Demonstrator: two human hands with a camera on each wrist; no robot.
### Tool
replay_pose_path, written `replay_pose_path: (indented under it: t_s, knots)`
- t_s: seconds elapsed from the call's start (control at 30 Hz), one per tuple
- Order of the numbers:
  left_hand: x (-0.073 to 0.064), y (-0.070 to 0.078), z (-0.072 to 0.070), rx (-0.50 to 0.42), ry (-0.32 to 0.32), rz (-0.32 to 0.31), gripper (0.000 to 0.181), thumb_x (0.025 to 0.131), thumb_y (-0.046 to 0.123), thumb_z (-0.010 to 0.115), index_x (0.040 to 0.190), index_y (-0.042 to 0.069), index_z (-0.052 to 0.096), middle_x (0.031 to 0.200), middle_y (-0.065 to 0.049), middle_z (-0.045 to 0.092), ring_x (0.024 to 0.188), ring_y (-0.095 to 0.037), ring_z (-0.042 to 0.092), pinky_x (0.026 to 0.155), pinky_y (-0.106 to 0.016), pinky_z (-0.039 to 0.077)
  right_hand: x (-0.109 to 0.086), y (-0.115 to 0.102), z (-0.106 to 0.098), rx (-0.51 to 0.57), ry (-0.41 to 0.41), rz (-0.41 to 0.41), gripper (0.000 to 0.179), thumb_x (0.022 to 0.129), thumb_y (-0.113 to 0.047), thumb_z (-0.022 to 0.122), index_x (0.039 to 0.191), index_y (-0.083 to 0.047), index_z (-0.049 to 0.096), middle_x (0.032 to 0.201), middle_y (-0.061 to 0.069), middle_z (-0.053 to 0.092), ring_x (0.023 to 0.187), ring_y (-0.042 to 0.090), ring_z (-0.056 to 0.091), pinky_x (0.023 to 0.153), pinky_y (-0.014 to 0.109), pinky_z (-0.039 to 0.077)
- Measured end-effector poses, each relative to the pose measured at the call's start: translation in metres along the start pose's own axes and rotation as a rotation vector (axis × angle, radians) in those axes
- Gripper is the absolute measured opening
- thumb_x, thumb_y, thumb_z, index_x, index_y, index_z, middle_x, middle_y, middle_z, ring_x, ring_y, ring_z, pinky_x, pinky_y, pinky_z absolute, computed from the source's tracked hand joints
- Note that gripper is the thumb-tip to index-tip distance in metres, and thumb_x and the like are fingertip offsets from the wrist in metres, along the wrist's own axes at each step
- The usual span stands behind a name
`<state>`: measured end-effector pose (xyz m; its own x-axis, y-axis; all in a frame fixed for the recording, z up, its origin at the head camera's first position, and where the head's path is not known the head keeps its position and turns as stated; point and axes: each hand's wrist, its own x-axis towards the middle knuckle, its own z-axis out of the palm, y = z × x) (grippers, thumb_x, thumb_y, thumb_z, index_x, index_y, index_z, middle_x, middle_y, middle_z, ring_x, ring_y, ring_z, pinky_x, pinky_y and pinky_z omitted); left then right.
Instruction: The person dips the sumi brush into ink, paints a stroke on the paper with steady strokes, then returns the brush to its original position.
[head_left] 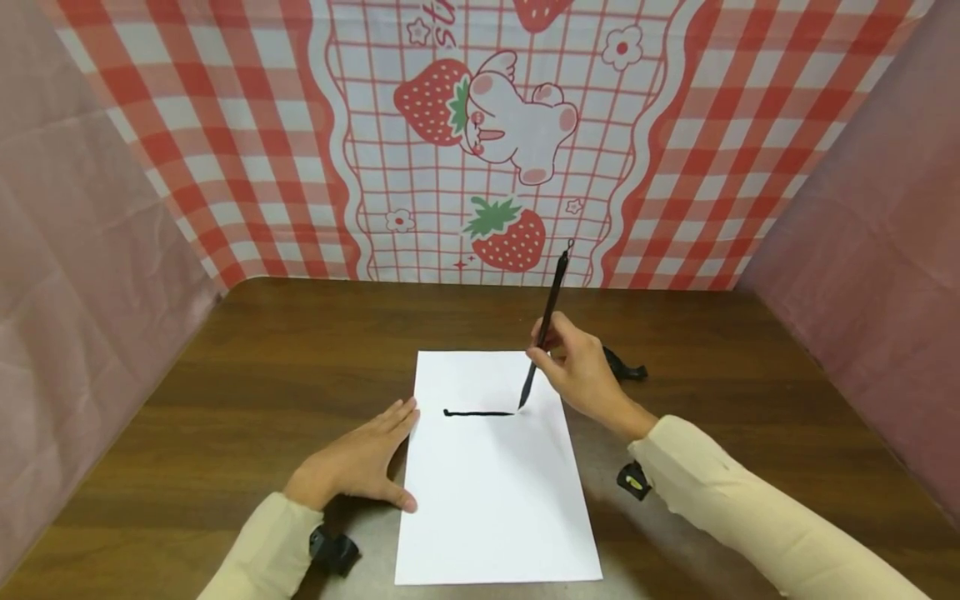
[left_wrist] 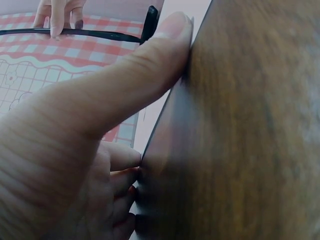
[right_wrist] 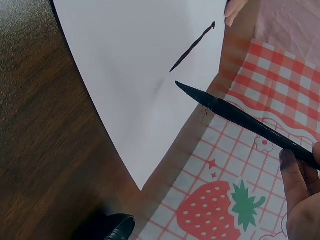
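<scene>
A white sheet of paper [head_left: 491,500] lies on the wooden table, with one black horizontal stroke [head_left: 480,413] across its upper part. My right hand [head_left: 581,367] pinches a black ink brush [head_left: 551,304] by its handle. The brush slants, tip down, near the stroke's right end; in the right wrist view the brush tip [right_wrist: 182,86] looks slightly apart from the paper. My left hand [head_left: 363,462] rests at the sheet's left edge, thumb and fingertips touching it, fingers extended. In the left wrist view the thumb [left_wrist: 150,60] lies along the paper's edge.
A black object [head_left: 626,367], partly hidden behind my right hand, lies on the table [head_left: 225,433]. A red-checked cloth with strawberries [head_left: 510,237] hangs behind the table. Pink cloth [head_left: 870,233] hangs at both sides. Black wrist devices [head_left: 333,552] sit at both sleeves.
</scene>
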<state>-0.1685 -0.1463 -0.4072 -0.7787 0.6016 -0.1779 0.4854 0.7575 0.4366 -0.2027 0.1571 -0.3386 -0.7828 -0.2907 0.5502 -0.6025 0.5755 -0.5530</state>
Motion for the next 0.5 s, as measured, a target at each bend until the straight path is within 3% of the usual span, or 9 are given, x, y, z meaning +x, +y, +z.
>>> replay_pose_path:
  t_s: [0.5]
  knots:
    - [-0.0001, 0.0016, -0.0004, 0.006, -0.003, -0.004, 0.122, 0.063, 0.059, 0.079, 0.15, -0.004, 0.02, 0.159, -0.018, 0.012, 0.147, -0.035, 0.011, 0.116, -0.05, 0.022, 0.0043, -0.0004, -0.0081, 0.002, 0.009, -0.01, 0.018, 0.085, 0.003, 0.066, 0.098, 0.0, 0.055, 0.087, 0.013, 0.066, 0.081, 0.024, 0.066, 0.065, 0.033, 0.058]
